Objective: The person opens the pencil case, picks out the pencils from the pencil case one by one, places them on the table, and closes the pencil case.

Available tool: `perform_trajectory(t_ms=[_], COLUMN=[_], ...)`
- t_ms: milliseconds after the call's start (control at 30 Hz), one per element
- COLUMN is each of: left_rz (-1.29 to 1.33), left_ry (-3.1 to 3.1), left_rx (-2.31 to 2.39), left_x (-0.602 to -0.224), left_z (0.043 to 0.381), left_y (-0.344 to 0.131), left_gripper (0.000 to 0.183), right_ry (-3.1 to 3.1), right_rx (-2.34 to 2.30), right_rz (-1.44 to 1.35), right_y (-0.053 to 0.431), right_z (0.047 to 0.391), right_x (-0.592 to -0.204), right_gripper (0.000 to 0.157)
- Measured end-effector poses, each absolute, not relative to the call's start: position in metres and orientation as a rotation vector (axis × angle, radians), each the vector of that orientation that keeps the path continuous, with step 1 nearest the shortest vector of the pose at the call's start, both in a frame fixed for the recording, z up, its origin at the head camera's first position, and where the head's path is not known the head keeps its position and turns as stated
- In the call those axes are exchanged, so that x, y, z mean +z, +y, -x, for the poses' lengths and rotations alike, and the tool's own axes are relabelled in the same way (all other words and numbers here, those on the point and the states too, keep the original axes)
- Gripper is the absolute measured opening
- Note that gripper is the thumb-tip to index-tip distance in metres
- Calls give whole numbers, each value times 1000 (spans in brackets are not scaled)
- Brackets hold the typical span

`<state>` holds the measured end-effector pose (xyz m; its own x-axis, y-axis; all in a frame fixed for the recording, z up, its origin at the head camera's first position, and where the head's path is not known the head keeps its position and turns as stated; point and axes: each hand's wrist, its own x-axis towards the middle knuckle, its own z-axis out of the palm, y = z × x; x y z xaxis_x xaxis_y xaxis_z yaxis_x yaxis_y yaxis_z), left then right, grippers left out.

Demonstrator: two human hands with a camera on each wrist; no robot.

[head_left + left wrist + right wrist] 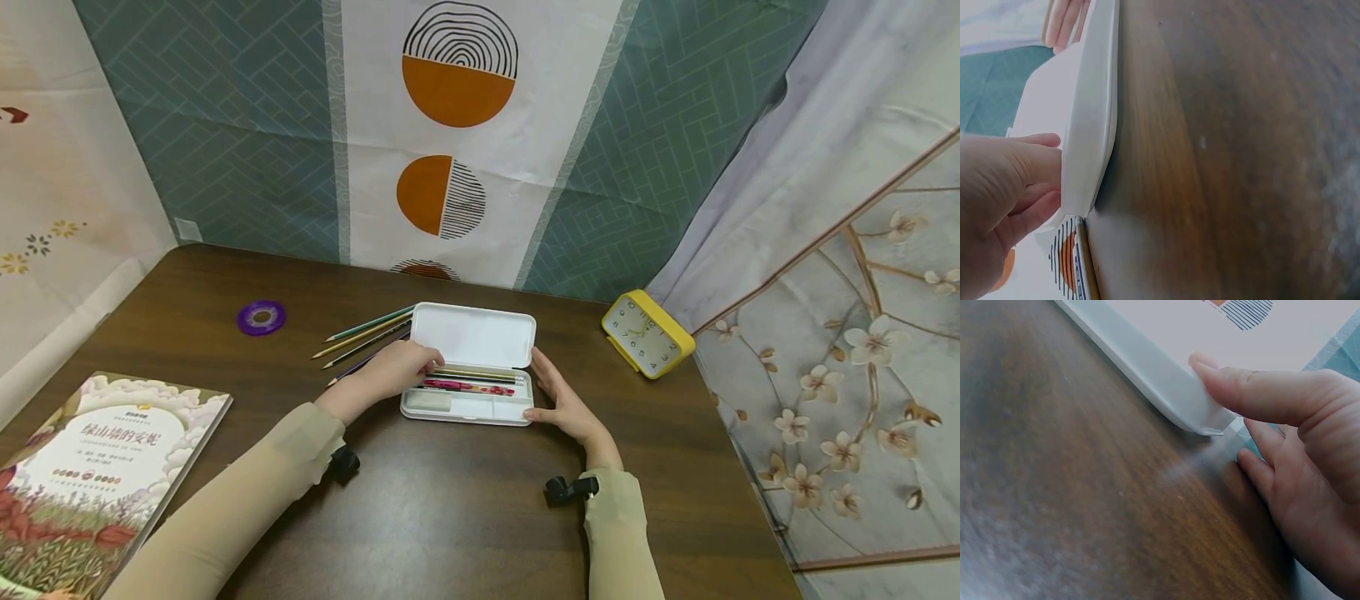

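A white pencil case [512,412] lies on the table with its lid [474,336] raised at the back. Pencils and a red patterned pen [468,387] lie inside, with a whitish eraser [429,401] in the front compartment. My left hand [401,367] reaches over the case's left end. In the left wrist view its fingertips dip behind the case wall [1090,106], so what they touch is hidden. My right hand [564,403] is at the right end. Its thumb [1241,390] touches the case's front corner, while the other fingers extend along the side toward the lid.
Several loose pencils [363,335] lie left of the case, partly behind my left hand. Farther left are a purple tape roll [261,318] and a book [112,467]. A yellow alarm clock [647,335] stands at the back right. Patterned cloth [292,167] hangs behind the table.
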<state>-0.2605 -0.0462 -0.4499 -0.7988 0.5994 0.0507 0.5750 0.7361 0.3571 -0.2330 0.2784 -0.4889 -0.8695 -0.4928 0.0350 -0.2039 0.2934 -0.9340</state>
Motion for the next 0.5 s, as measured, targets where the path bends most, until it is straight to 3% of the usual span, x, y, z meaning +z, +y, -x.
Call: perform_trajectory(t_ms=[200,500], left_rz=[-961,-990], left_ry=[2865,2892], left_rx=[547,603], left_x=[-450,-453], left_z=[261,260], left_y=[-45,-44], left_gripper=[22,21], right_ry=[2282,2299], right_rx=[-1604,-1583], right_rz=[604,602], right_y=[270,271], right_z=[223,225], right_x=[-467,-468], right_gripper=[102,104])
